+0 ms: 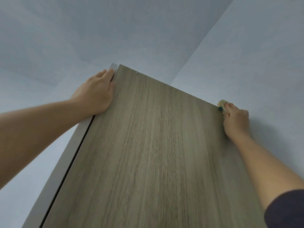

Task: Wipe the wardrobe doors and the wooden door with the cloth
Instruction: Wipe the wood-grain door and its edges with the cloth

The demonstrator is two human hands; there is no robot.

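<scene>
- Head view, looking steeply upward: a wood-grain door (156,145) fills the centre, its top edge close under the pale ceiling. Whether it belongs to the wardrobe or is the room door cannot be told.
- Left hand (95,91): the palm lies flat on the door's upper left edge, fingers straight and together. The tips reach the grey strip (72,145) that runs alongside, and lower down a dark gap separates strip and door.
- Right hand (236,120): the fingers are curled round a yellowish cloth (222,103) with a dark green patch. The cloth is held against the door's right edge just below the top right corner, beside the white wall (263,71).
- A small metal fitting (137,73) sits near the top edge, towards the left corner.
- Judged step: wiping the right edge near the top.
- Risk 1: the cloth is at the very edge, so a stroke past the corner would likely slip off and rub the wall instead.
- Risk 2: the left fingertips lie by the gap, so they could be pinched if the door swings under wiping pressure.
- Risk 3: both arms are stretched high, so pressure is probably weak and the topmost band may be missed.
</scene>
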